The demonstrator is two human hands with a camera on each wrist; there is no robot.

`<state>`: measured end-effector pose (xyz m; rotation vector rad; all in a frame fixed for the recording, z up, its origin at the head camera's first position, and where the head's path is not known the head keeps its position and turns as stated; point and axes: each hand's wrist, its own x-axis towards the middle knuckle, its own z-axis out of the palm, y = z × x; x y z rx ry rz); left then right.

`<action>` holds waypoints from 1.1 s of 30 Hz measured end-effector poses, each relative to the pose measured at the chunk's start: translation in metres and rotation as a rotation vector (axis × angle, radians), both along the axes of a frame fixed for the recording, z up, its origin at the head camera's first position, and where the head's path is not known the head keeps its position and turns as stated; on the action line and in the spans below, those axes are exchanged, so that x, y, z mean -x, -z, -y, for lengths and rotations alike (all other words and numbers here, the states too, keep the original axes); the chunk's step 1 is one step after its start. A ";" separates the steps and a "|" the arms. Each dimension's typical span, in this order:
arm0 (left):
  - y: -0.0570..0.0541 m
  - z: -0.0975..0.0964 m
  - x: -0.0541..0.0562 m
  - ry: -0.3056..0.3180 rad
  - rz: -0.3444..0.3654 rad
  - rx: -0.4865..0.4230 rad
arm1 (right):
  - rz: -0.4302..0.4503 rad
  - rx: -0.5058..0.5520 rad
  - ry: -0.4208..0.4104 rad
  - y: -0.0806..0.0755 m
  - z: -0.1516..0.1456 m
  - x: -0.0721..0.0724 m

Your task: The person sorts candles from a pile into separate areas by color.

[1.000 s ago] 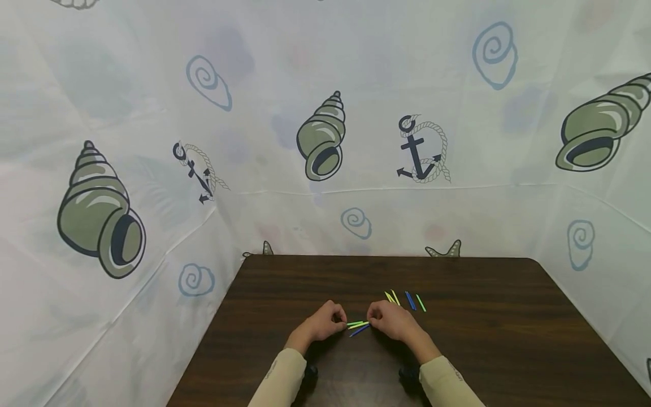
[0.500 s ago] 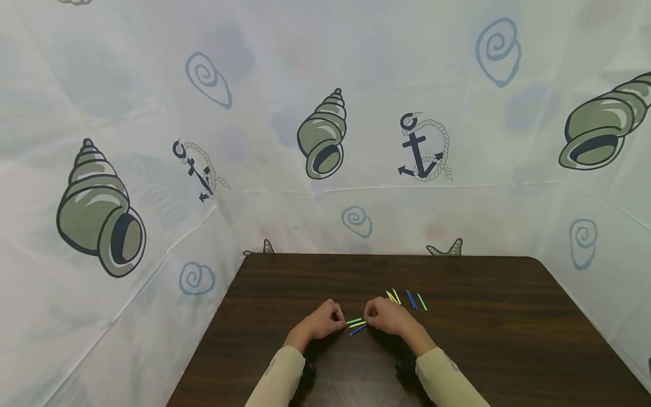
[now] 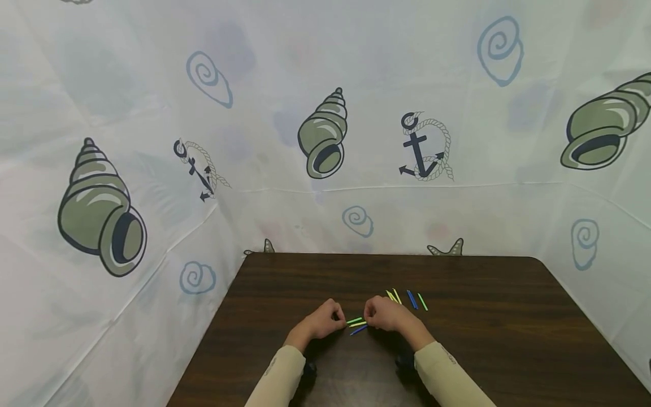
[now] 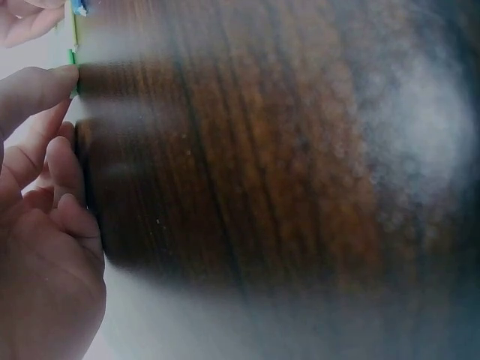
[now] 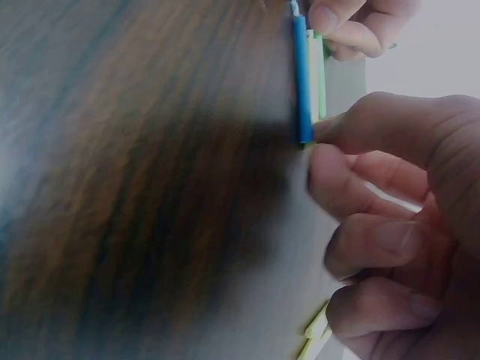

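Three thin sticks lie close together between the two hands on the table: a green stick (image 3: 354,320), a yellow stick (image 3: 358,324) and a blue stick (image 3: 359,329). My left hand (image 3: 325,320) pinches the left end of the green stick between thumb and finger. At the opposite side, my right hand (image 3: 389,314) has thumb and index finger at the right end of the yellow stick and appears to pinch it. In the right wrist view the blue stick (image 5: 303,79) lies nearest the camera, partly in front of the yellow one.
Beyond the right hand lie several more sticks: yellow sticks (image 3: 396,296), blue sticks (image 3: 412,299) and a green stick (image 3: 422,302). They rest on a dark wood-grain table (image 3: 488,339). Patterned white cloth (image 3: 274,215) hangs behind and beside the table.
My right hand has shifted slightly left, with its fingertips a little closer to the left hand. The green stick now tilts slightly upward to the right, a bit farther from the yellow one.
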<state>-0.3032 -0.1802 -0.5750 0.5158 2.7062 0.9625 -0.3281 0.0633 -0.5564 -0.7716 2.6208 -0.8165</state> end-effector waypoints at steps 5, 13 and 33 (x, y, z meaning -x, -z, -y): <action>0.000 -0.001 0.000 0.005 -0.013 -0.007 | 0.051 0.014 -0.006 0.001 -0.001 0.003; 0.001 -0.002 0.000 0.011 -0.027 -0.002 | 0.076 0.031 -0.032 0.002 -0.001 0.005; 0.002 0.000 -0.004 0.020 -0.058 -0.029 | -0.030 0.090 0.097 0.015 -0.017 0.005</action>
